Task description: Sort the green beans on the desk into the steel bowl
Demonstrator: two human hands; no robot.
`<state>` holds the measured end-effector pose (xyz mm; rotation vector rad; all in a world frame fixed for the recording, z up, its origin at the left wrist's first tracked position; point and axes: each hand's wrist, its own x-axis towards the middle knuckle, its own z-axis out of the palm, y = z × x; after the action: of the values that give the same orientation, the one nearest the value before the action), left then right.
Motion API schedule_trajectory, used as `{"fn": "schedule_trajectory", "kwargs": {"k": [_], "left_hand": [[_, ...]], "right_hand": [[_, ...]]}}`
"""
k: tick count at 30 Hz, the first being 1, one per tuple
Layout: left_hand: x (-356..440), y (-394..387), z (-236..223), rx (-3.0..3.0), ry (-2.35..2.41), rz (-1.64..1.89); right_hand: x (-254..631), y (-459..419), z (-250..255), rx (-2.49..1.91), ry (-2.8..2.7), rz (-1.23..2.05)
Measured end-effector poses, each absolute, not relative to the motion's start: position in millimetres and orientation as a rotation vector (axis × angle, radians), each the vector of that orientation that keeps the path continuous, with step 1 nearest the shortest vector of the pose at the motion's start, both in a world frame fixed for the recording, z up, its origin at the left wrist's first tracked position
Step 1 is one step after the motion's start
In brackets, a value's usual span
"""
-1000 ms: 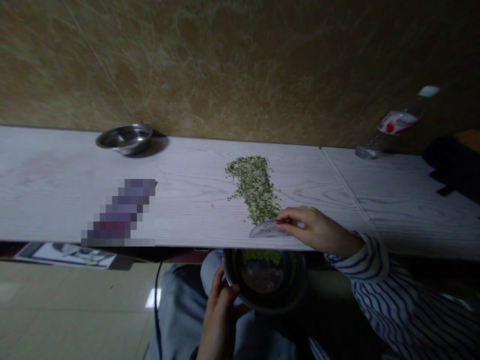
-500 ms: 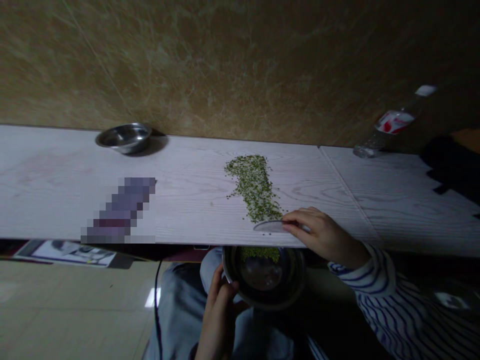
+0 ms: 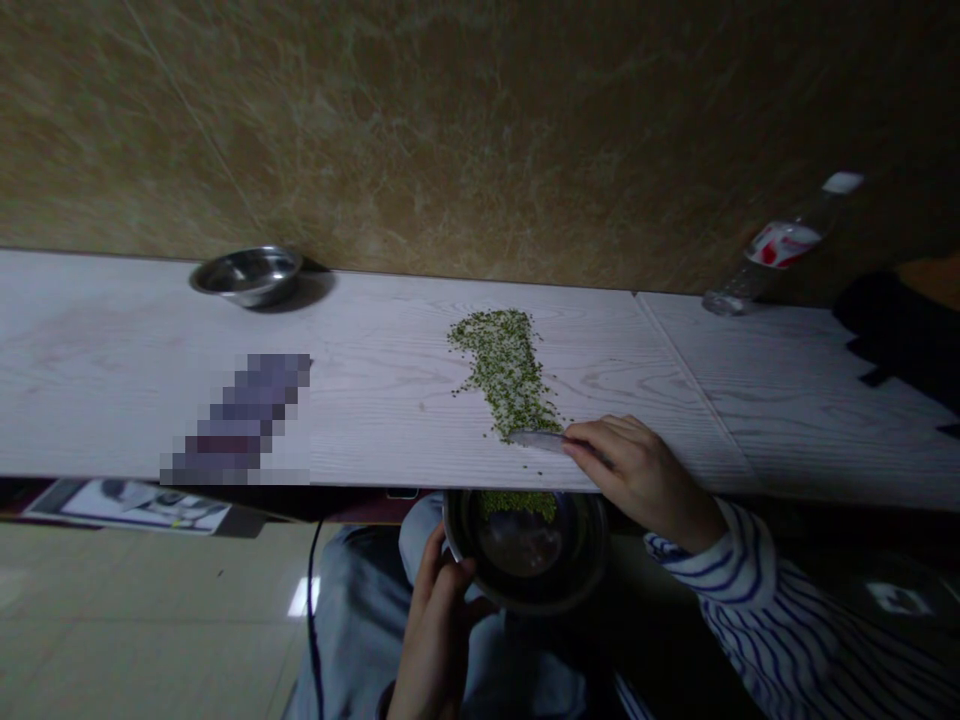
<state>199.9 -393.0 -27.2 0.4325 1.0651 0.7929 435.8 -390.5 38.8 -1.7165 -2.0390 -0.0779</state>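
Small green beans [image 3: 504,365] lie scattered in a patch over the pale wood-grain table [image 3: 375,400]. My right hand [image 3: 637,470] pinches a thin, translucent, curved scraper [image 3: 536,439], whose edge touches the near end of the patch. Below the table's front edge, my left hand [image 3: 442,610] grips the left rim of a metal bowl [image 3: 577,590]. The bowl sits over my lap, partly under the table edge, and green beans are gathered at its far side. A few loose beans rest between the scraper and the table edge.
A second metal bowl [image 3: 251,278] stands near the wall at the left. A blurred-out flat object [image 3: 240,420] lies in front of it. On the right are a clear plastic bottle [image 3: 784,245] and a dark cloth item [image 3: 900,340]. A black cable [image 3: 311,620] hangs below.
My right hand has moved the scraper slightly away from the table edge, onto the near end of the bean patch. My left hand and the bowl are nearly unmoved.
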Motion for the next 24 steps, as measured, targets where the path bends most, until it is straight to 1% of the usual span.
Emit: {"fn": "schedule_trajectory", "kwargs": {"k": [24], "left_hand": [[192.1,-396.5,-31.3,0.432,1.04,0.806]], "right_hand": [[439.2,-400.7,37.8,-1.702,-2.004,-0.155]]}}
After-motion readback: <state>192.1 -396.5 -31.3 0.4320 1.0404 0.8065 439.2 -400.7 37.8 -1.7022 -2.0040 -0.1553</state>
